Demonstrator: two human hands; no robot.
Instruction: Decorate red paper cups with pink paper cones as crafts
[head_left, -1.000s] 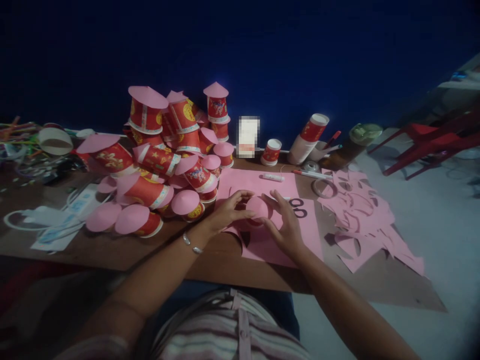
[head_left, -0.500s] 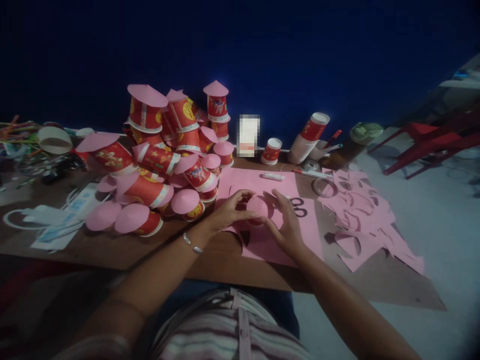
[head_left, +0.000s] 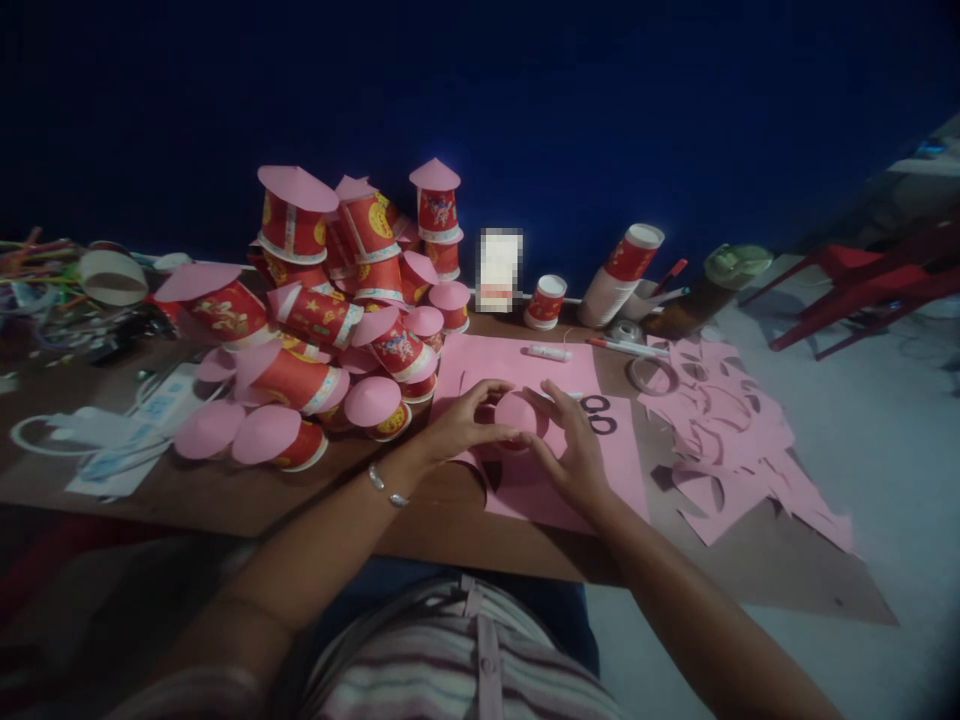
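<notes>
In front of me a pink paper cone (head_left: 515,412) sits between my hands, above pink sheets on the table. What is under the cone is mostly hidden; it appears to top a cup. My left hand (head_left: 474,422) curves round its left side, thumb along the near edge and fingers behind. On the other side, my right hand (head_left: 574,450) cups the cone with its thumb at the near edge and its fingers raised. Black-handled scissors (head_left: 598,416) lie just beyond my right hand. A white glue stick (head_left: 549,353) rests on the pink paper (head_left: 581,497) farther back.
Red paper cups with pink cone tops (head_left: 289,385) are heaped at left, beside a white power strip (head_left: 135,440). Pink paper scraps (head_left: 739,430) and a tape roll (head_left: 654,376) lie at right. Stacked cups (head_left: 619,275) and a bottle (head_left: 701,295) stand behind. A red stool (head_left: 862,285) is beyond.
</notes>
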